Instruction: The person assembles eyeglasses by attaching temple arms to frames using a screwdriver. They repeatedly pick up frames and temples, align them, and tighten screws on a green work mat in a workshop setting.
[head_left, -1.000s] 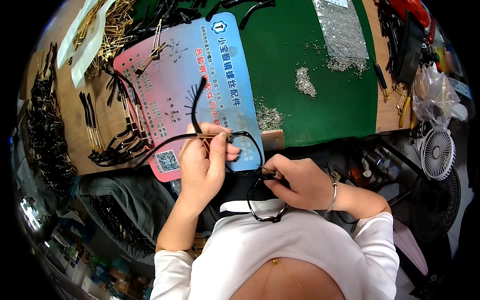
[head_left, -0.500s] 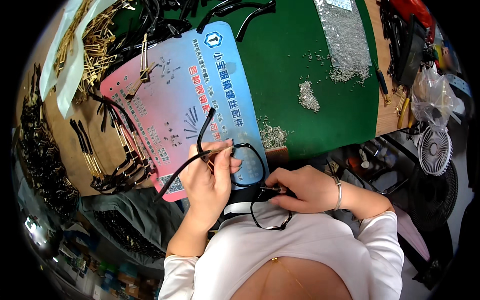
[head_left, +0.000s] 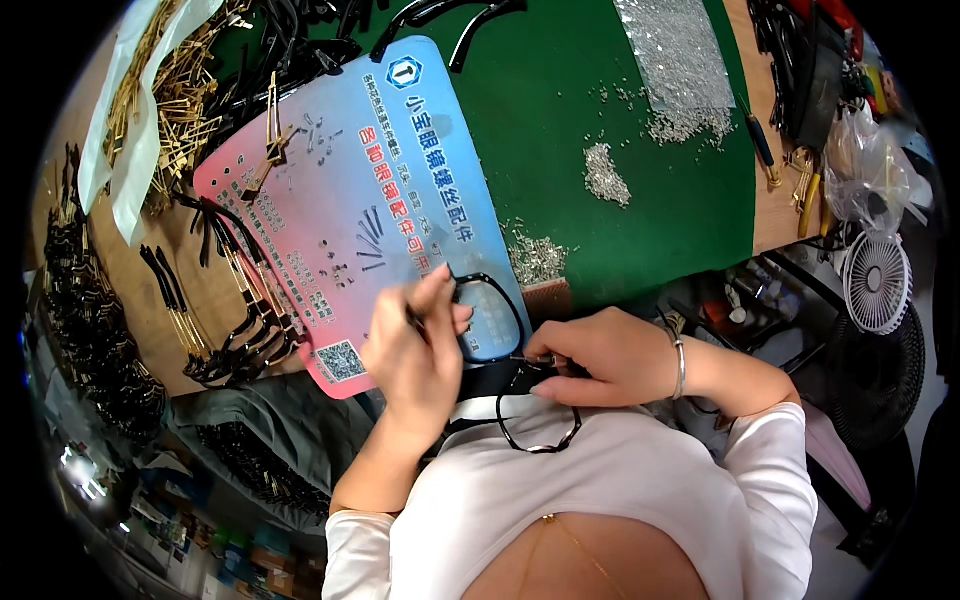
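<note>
A black eyeglass frame (head_left: 545,450) is between my hands, one rim over the mat's near edge and the other against my white shirt. My left hand (head_left: 412,345), slightly blurred, has its fingers closed on the outer end of the upper rim. My right hand (head_left: 615,355) is closed at the bridge; a dark slim piece shows among its fingers, too hidden to name. Under the left hand lies a pink and blue printed mat (head_left: 455,130), carrying small screws (head_left: 370,235), dark bits (head_left: 335,262) and gold temple pieces (head_left: 272,135).
Small silver parts lie in piles (head_left: 606,175) and a clear bag (head_left: 675,60) on the green cloth (head_left: 530,120). Gold and black temples (head_left: 235,290) crowd the left. A screwdriver (head_left: 762,150), pliers (head_left: 810,205) and a small white fan (head_left: 878,283) are at the right.
The long black temples that stuck out from my left hand no longer show there. My right hand has shifted slightly up at the bridge. The table scene has slid slightly left in view.
</note>
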